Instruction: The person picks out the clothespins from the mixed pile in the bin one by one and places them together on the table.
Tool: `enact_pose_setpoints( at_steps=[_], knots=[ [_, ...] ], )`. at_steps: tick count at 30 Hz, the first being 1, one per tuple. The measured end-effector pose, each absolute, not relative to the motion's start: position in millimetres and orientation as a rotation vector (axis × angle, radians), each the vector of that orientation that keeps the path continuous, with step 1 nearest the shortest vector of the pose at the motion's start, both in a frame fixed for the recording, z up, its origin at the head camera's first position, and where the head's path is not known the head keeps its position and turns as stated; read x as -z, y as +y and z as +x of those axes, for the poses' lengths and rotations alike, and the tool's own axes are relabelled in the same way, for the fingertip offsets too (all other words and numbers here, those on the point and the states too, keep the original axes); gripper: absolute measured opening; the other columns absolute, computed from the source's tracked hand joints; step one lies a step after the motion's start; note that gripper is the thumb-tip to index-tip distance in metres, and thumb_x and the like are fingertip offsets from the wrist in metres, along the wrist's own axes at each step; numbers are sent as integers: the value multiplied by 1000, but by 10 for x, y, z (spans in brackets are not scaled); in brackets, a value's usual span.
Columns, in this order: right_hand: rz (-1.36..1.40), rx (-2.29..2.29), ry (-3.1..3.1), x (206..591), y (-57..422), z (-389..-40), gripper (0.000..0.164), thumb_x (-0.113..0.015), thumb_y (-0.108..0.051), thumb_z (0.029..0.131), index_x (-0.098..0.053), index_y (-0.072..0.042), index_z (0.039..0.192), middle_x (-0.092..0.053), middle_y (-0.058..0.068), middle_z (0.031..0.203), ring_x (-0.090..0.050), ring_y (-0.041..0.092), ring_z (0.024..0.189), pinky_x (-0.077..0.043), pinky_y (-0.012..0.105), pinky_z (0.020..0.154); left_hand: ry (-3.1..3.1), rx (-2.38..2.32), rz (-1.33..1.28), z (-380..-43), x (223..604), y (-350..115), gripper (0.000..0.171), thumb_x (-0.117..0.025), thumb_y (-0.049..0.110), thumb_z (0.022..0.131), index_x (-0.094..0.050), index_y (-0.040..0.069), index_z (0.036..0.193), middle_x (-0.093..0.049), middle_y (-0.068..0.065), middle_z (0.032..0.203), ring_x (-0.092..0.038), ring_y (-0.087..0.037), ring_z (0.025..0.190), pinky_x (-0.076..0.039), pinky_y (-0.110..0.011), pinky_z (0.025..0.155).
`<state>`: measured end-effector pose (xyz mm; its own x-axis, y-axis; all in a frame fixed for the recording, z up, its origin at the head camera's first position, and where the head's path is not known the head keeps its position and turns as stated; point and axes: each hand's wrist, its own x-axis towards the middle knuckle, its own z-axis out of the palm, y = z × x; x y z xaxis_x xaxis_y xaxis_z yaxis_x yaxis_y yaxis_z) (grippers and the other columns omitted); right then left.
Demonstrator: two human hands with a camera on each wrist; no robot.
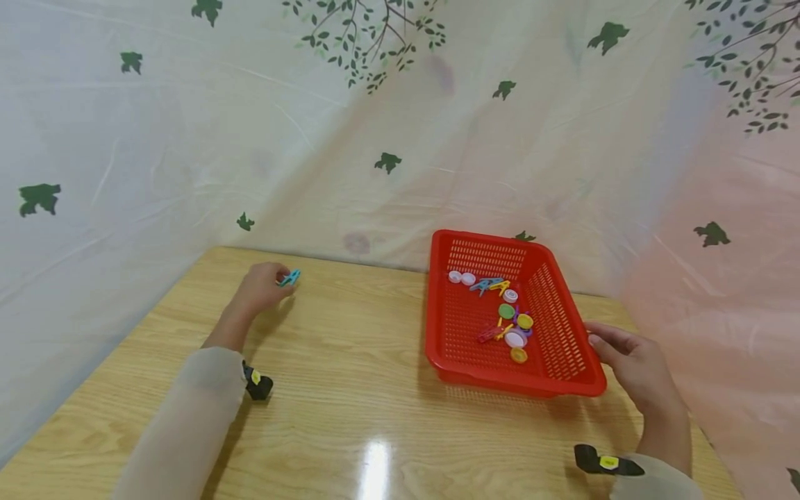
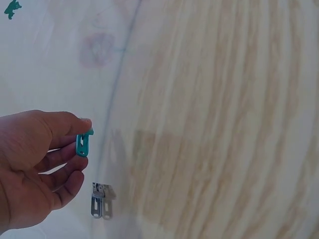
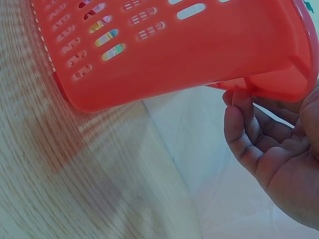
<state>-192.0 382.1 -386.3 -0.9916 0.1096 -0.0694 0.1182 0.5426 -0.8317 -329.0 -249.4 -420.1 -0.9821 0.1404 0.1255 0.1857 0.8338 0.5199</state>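
Note:
My left hand (image 1: 261, 286) is over the far left part of the table, pinching a teal clothespin (image 1: 289, 278) between thumb and fingers. The left wrist view shows this clothespin (image 2: 82, 144) at the fingertips, with a grey-blue clip (image 2: 96, 206) lower down, apart from the hand. On the right, my right hand (image 1: 637, 364) grips the rim of a red plastic basket (image 1: 437, 305), its fingers (image 3: 234, 122) curled under the edge. Inside the basket lie blue clothespins (image 1: 482, 285), yellow ones, a dark red one (image 1: 490, 334) and several round caps, among them a green cap (image 1: 506, 311).
The wood-grain table (image 1: 350, 361) stretches between the two hands. Behind it hangs a pale sheet (image 1: 312, 173) printed with green leaves, meeting the table's back edge. Each forearm has a light sleeve and a black wrist device (image 1: 257, 383).

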Motion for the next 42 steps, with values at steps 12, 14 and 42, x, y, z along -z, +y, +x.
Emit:
enact_pose_setpoints(
  at_steps=[12, 14, 42],
  knots=[
    [170, 1417, 2815, 3844, 3807, -1912, 57, -55, -41, 105, -51, -5, 149, -69, -9, 123, -65, -3, 96, -52, 38, 89, -2950, 842, -166, -3248, 4278, -2574, 37, -69, 13, 94, -64, -15, 117, -68, -30, 108, -64, -44, 100, -51, -57, 90],
    [173, 1419, 2809, 3846, 3810, -1915, 57, -55, -41, 105, -51, -5, 149, -69, -9, 123, -65, -2, 96, -52, 37, 89, -2954, 848, -160, -3239, 4291, -2582, 38, -69, 14, 95, -63, -16, 118, -68, -31, 109, -64, -47, 103, -51, -58, 91],
    [184, 1424, 2789, 3853, 3823, -1926, 58, -55, -43, 105, -51, -7, 150, -69, -7, 126, -65, -2, 97, -51, 37, 89, -2992, 800, -188, -3241, 4281, -2610, 38, -71, 11, 95, -64, -17, 118, -66, -31, 112, -62, -41, 99, -51, -58, 90]
  ],
)
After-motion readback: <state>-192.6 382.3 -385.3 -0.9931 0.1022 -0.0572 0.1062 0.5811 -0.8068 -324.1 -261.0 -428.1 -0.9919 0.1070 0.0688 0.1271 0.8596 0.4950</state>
